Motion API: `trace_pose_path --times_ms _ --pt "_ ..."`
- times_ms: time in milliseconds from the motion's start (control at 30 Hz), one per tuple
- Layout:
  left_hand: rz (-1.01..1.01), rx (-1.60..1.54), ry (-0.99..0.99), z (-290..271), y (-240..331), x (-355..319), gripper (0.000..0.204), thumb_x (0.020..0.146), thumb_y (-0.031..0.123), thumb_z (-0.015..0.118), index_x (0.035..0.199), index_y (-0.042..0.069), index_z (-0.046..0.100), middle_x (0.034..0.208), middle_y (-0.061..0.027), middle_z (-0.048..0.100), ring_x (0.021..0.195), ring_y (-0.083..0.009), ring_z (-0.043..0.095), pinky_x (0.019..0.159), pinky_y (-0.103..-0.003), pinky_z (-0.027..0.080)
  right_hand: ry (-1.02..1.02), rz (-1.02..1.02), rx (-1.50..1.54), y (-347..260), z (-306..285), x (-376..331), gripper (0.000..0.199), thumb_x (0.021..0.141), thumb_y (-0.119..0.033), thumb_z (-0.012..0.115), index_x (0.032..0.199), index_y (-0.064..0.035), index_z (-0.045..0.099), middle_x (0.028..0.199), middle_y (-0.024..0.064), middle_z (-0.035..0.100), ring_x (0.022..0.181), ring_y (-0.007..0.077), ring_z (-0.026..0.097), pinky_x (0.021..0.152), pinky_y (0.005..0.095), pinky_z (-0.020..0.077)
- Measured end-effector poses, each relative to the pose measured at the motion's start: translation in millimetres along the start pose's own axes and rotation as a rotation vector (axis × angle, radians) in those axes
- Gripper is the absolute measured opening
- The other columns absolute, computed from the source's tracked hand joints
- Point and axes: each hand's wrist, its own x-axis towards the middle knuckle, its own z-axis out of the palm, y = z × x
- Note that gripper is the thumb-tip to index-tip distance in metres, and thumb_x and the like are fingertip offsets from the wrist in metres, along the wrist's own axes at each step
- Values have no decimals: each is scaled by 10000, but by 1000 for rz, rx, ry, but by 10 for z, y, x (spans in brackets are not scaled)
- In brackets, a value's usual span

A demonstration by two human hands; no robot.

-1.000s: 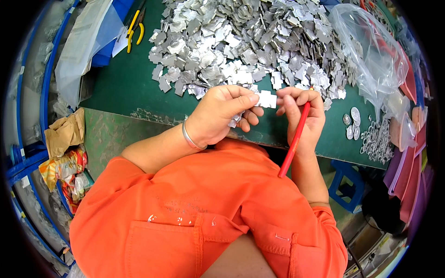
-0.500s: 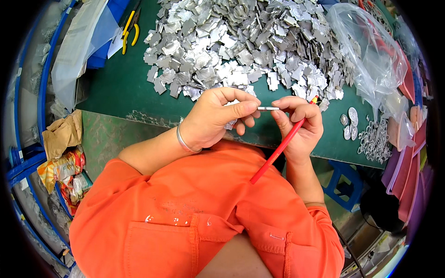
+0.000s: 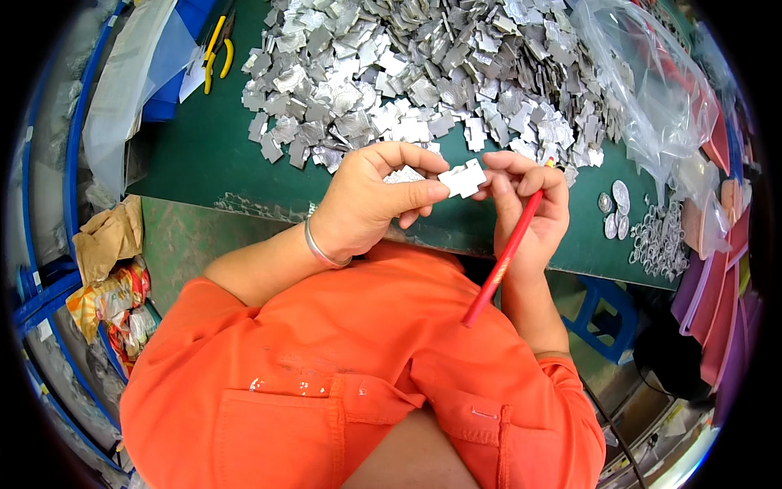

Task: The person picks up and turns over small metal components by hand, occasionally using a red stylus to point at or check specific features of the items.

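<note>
My left hand (image 3: 358, 191) pinches a small flat silver metal piece (image 3: 464, 178) with notched edges between thumb and forefinger. More metal pieces (image 3: 405, 174) show behind the thumb, against the curled fingers of that hand. A red pencil (image 3: 509, 257) slants through my right hand (image 3: 533, 204), its lower end over the orange clothing. The right fingertips are at the right edge of the pinched piece; whether they touch it I cannot tell. Beyond both hands, a large heap of similar silver pieces (image 3: 440, 69) covers much of the green tabletop (image 3: 204, 167).
Yellow-handled pliers (image 3: 217, 57) lie at the far left beside a blue bin (image 3: 167, 98). To the right are a clear plastic bag (image 3: 652, 90), several oval metal pieces (image 3: 621, 196) and a pile of small metal rings (image 3: 661, 244). A blue stool (image 3: 603, 318) stands below the table.
The pinched metal piece has turned from edge-on to showing its flat face. My right fingers have shifted around its right edge, and the pencil has swung slightly to the right.
</note>
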Motion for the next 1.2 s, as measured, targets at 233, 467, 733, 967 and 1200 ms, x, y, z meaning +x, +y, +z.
trace_pose_path --times_ms 233,467,733,967,1200 --pt "21 77 8 17 13 -1 187 766 -1 649 939 -15 581 744 -48 582 580 -79 532 447 -176 394 -32 134 53 -39 -13 -25 190 828 54 550 837 -43 387 912 177 598 698 134 580 630 245 503" --pt "-58 66 -36 -29 -14 12 143 791 30 633 915 -15 579 780 -82 607 569 -73 512 430 -177 368 -30 89 -72 -28 7 -9 145 881 -76 522 976 -5 439 896 136 586 704 122 546 631 229 455" --pt "2 95 -15 -28 -52 24 104 805 74 635 877 4 608 687 -26 580 511 -35 448 430 -167 336 17 -111 -213 -62 -148 40 272 936 -179 423 1084 28 519 823 86 564 680 105 502 587 223 399" --pt "14 106 -52 -54 -66 27 117 797 49 639 896 14 587 750 -38 584 550 -48 457 430 -176 331 -104 -193 -195 -4 43 -22 271 716 104 659 905 -9 502 856 138 611 748 155 585 678 261 477" --pt "-45 48 20 -21 13 9 96 818 45 604 894 11 557 791 -72 590 540 -50 456 418 -171 320 -110 108 -64 -117 19 225 226 768 78 612 891 -32 457 792 66 591 658 81 544 578 205 430"
